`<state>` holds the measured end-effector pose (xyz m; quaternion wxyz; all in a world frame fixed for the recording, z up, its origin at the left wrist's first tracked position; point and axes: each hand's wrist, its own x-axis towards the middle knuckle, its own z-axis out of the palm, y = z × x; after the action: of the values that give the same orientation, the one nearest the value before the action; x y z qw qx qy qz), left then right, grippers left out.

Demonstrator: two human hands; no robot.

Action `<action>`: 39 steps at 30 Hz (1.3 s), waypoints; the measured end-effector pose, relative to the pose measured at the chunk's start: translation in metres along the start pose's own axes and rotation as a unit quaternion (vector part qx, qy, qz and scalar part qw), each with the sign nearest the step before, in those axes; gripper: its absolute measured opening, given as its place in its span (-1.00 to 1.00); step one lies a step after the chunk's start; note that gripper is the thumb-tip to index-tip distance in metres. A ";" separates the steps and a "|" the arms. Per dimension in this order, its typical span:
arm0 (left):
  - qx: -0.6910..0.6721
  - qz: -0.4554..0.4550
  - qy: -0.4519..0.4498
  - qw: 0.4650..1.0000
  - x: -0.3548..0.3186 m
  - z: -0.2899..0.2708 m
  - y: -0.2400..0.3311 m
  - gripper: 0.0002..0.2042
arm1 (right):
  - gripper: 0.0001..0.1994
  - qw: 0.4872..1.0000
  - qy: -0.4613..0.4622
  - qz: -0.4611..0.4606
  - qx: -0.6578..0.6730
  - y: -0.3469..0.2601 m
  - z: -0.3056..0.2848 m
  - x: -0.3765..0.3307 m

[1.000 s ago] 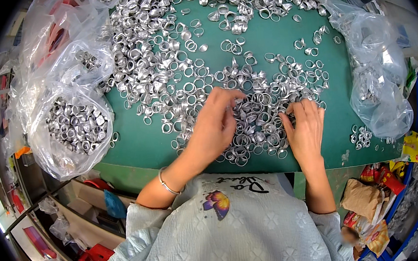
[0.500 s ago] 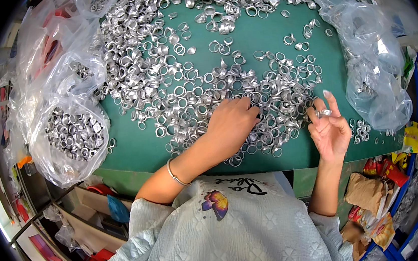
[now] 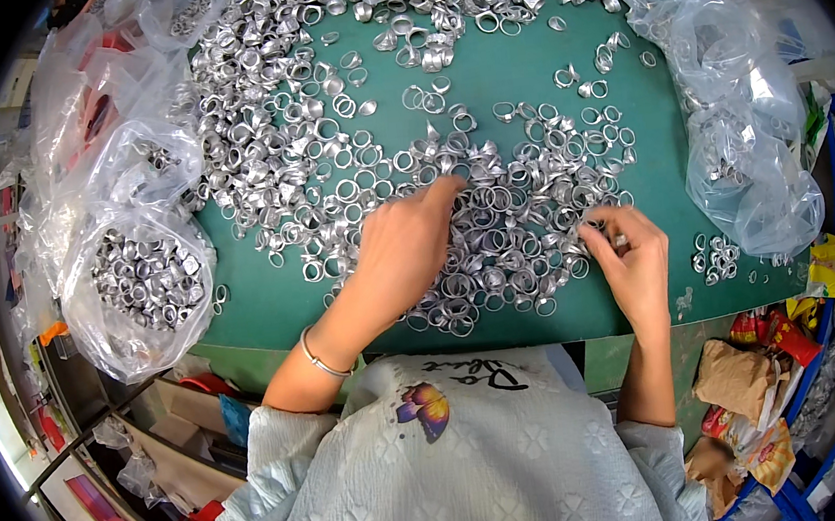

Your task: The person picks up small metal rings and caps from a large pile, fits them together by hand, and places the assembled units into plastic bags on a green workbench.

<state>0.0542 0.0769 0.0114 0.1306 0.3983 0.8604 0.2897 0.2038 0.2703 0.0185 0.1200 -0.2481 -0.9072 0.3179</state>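
Silver-coloured metal rings [image 3: 492,203] lie heaped across the green tabletop. My left hand [image 3: 405,237], a bangle on its wrist, is over the left side of the middle heap. Its fingers are bunched with the index finger foremost; their tips are largely hidden, so what they hold cannot be made out. At the heap's right edge, my right hand [image 3: 635,252] is closed, with thumb and index finger almost meeting. A silver ring [image 3: 621,240] shows among its curled fingers.
An open plastic bag of rings [image 3: 148,276] stands at the left. Clear plastic bags [image 3: 744,159] line the right edge. A small ring cluster [image 3: 715,258] lies right of my right hand. Drawers [image 3: 177,424] are below left, packets [image 3: 741,380] below right.
My left hand has shifted left and slightly toward the far side over the rings. My right hand has turned from palm-up to fingers-down and moved left to the heap's edge.
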 end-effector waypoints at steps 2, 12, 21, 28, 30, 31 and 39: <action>-0.008 0.020 0.011 1.000 0.007 0.009 0.005 -0.79 | -0.84 0.997 0.066 -0.019 -0.038 -0.007 0.009 0.008; -0.005 -0.021 0.093 0.995 0.029 0.002 -0.015 -0.86 | -0.92 0.801 -0.080 0.140 0.576 0.025 -0.004 0.011; -0.023 -0.012 0.056 0.998 0.027 -0.004 -0.032 -0.80 | -0.79 0.581 -0.197 0.237 0.754 0.027 -0.002 0.029; -0.003 -0.025 0.064 0.998 0.029 -0.008 -0.043 -0.81 | -0.79 0.928 -0.230 0.140 0.257 -0.021 0.016 0.048; -0.017 -0.021 0.066 0.997 0.028 -0.007 -0.051 -0.83 | -0.80 0.926 -0.251 0.121 0.253 -0.031 0.019 0.053; -0.025 -0.015 0.067 0.997 0.029 -0.006 -0.055 -0.84 | -0.81 0.926 -0.258 0.112 0.252 -0.033 0.021 0.056; -0.097 -0.004 0.087 0.991 0.016 -0.012 -0.063 -0.71 | -0.90 0.967 -0.168 -0.189 -0.039 -0.071 0.075 0.092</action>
<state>0.0003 0.0518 -0.0173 0.0949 0.3533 0.8380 0.4049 0.0706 0.2322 0.0113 0.0140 -0.0195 -0.9563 0.2913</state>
